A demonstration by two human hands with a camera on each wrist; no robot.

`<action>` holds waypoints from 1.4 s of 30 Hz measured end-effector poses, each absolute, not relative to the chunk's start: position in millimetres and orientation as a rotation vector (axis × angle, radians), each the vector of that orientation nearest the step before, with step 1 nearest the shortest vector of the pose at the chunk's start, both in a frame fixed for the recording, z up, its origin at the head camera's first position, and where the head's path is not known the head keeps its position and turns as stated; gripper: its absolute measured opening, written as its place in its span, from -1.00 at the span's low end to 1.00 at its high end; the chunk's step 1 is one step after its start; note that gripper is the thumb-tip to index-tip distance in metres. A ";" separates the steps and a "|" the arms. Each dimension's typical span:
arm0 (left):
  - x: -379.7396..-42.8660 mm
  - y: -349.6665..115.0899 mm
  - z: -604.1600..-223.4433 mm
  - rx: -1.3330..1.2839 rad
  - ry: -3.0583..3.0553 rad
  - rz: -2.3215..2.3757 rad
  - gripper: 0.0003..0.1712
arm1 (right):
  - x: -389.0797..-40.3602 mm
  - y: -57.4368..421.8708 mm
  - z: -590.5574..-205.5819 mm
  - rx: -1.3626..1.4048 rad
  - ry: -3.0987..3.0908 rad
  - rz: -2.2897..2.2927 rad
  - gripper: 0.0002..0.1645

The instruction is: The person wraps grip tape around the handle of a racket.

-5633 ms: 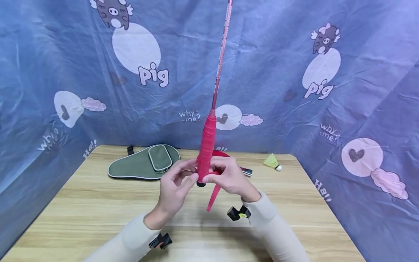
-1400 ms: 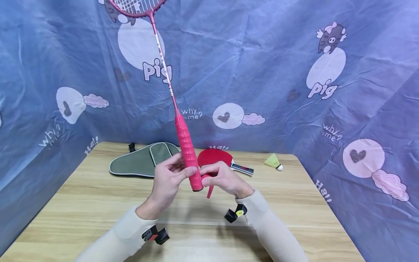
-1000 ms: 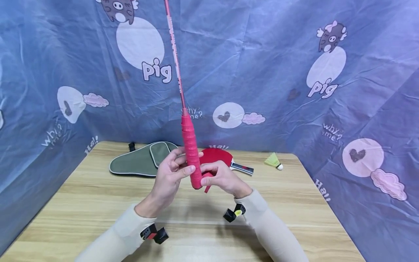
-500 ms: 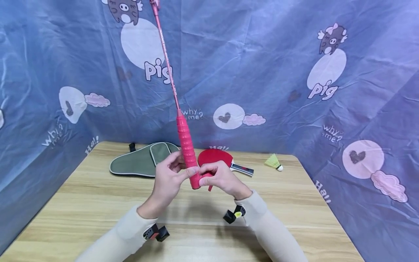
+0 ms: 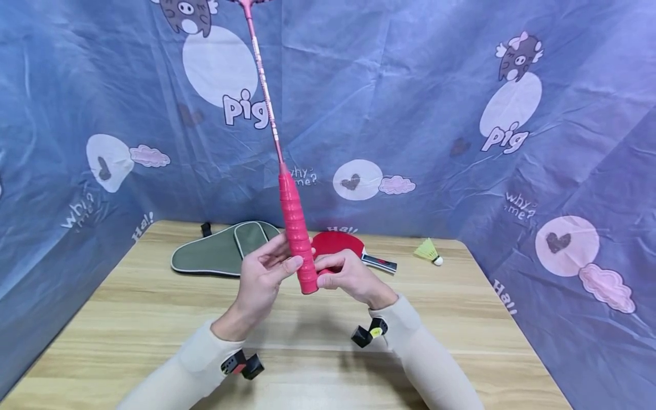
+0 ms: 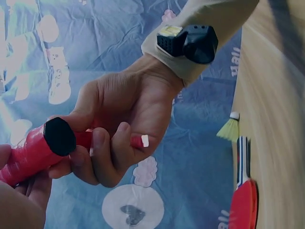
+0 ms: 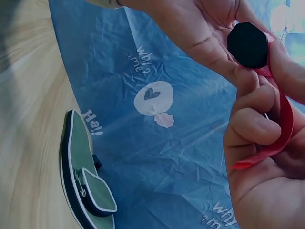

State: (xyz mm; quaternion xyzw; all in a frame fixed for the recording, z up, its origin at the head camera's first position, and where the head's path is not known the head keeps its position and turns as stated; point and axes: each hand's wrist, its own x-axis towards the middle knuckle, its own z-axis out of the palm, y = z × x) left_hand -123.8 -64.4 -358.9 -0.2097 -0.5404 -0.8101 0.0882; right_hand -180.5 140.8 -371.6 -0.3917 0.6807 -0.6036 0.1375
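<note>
A pink badminton racket leans up and to the left, its head mostly cut off by the top of the head view. My left hand holds the red-wrapped handle near its lower end, thumb across the front. At the butt, my right hand pinches the loose strip of red grip tape that comes off the handle. In the right wrist view the strip curves through the right fingers, close to the black butt cap. A pale-tipped tape end pokes out of that hand in the left wrist view.
On the wooden table behind the hands lie a green racket case at left and a red table tennis bat, partly hidden by the right hand. A yellow shuttlecock lies at the back right. Blue printed cloth surrounds the table.
The racket has swung from leaning right to leaning left, its tilt shifting slightly since. The tape tail that hung below my right hand has shortened and no longer shows there. Both hands keep their holds.
</note>
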 end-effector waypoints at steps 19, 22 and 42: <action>-126.0 -62.4 -361.8 -0.511 -1.928 -2.002 -0.35 | -175.4 136.1 -370.8 -1.015 2.221 -1.637 -0.66; -126.6 -63.3 -360.8 -0.508 -1.893 -2.044 -0.31 | -176.2 137.2 -369.9 -0.961 2.218 -1.678 -0.67; -128.8 -63.1 -359.6 -0.393 -1.860 -2.074 -0.44 | -175.7 134.1 -364.4 -0.876 2.317 -1.776 -0.76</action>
